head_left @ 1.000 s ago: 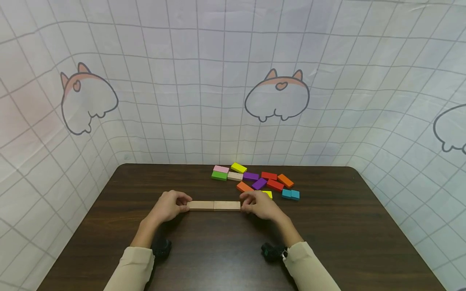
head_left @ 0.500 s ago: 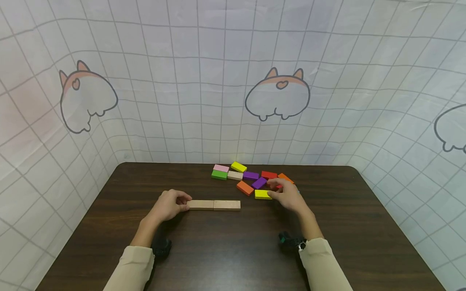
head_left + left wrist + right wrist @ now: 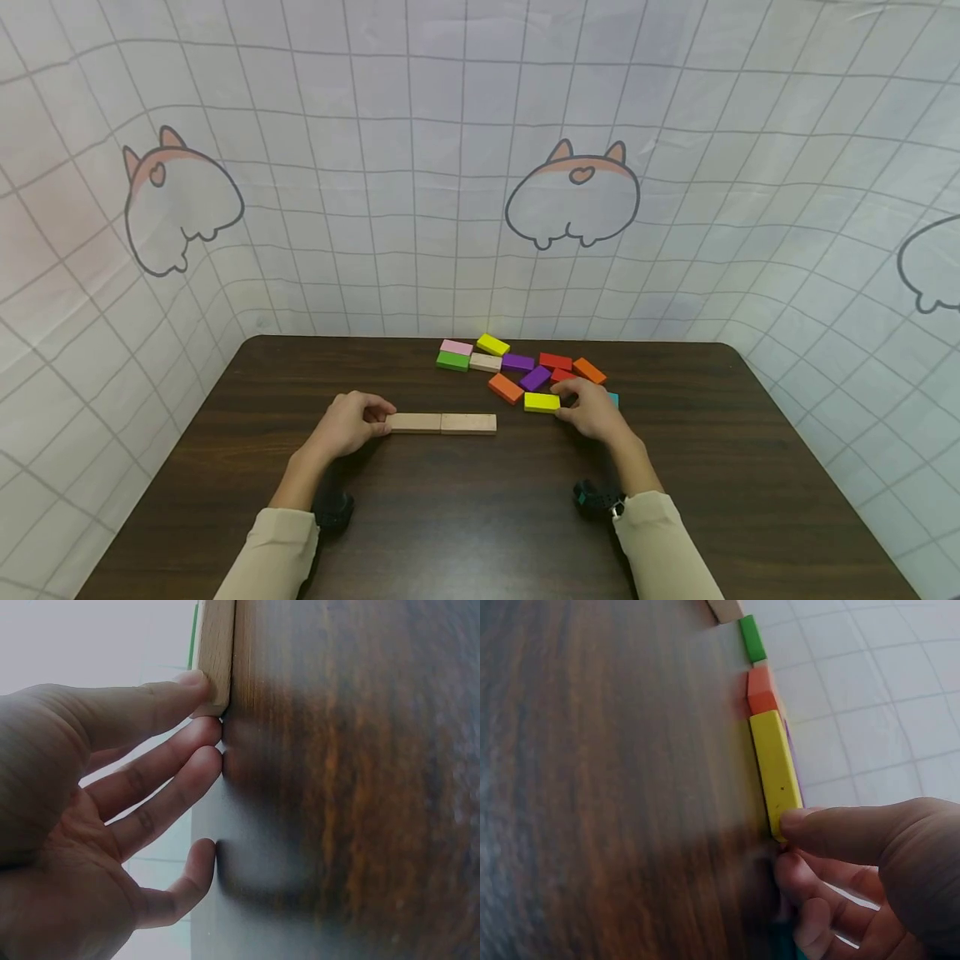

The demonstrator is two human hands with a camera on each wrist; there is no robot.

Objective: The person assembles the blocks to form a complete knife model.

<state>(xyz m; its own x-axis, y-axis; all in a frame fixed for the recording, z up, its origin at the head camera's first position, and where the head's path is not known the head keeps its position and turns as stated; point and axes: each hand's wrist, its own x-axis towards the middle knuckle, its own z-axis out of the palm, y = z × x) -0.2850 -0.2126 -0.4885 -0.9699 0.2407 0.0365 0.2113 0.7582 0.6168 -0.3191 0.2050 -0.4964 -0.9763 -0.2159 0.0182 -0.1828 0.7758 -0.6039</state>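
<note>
Two plain wooden blocks lie end to end in a row in the head view, a left block (image 3: 415,423) and a right block (image 3: 468,424). My left hand (image 3: 347,427) pinches the left block's outer end, thumb (image 3: 191,681) on its near face. To the right, my right hand (image 3: 592,410) holds the right end of a yellow block (image 3: 542,402), its thumb (image 3: 799,819) against the near side in the right wrist view. Part of a blue block (image 3: 613,399) shows behind that hand.
Several coloured blocks lie loosely behind the row: an orange block (image 3: 506,388), a purple block (image 3: 535,378), a red block (image 3: 555,362), a green block (image 3: 453,362) and others. All rest on a dark wooden table (image 3: 450,517) backed by a gridded white curtain (image 3: 420,208).
My right hand has left the right end of the wooden row, moved right to the coloured blocks and taken hold of the yellow block. The left hand stays where it was.
</note>
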